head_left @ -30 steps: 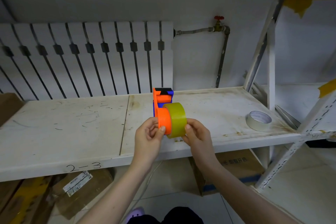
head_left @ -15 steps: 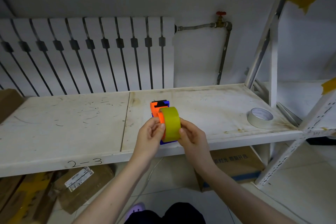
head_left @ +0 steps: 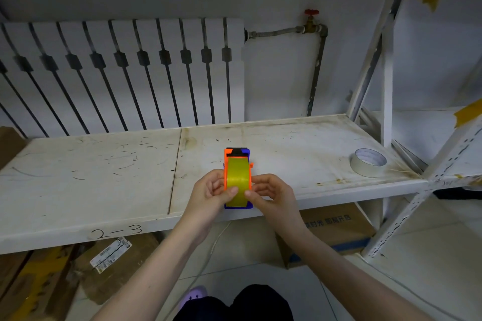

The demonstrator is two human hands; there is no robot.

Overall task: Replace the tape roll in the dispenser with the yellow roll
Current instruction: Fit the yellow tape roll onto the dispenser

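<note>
An orange and blue tape dispenser is held over the front edge of the white shelf. The yellow roll sits between its orange side plates, edge-on to me. My left hand grips the dispenser's left side, thumb on the yellow roll. On the right side, my right hand presses its thumb against the roll too. A white tape roll lies flat on the shelf at the right.
A white radiator and a pipe with a red valve stand behind the shelf. A perforated metal upright rises at the right. Cardboard boxes sit on the floor under the shelf.
The dispenser has been turned from side-on to edge-on and lowered toward the shelf edge. The yellow roll now sits squarely between the side plates, with both thumbs on it.
</note>
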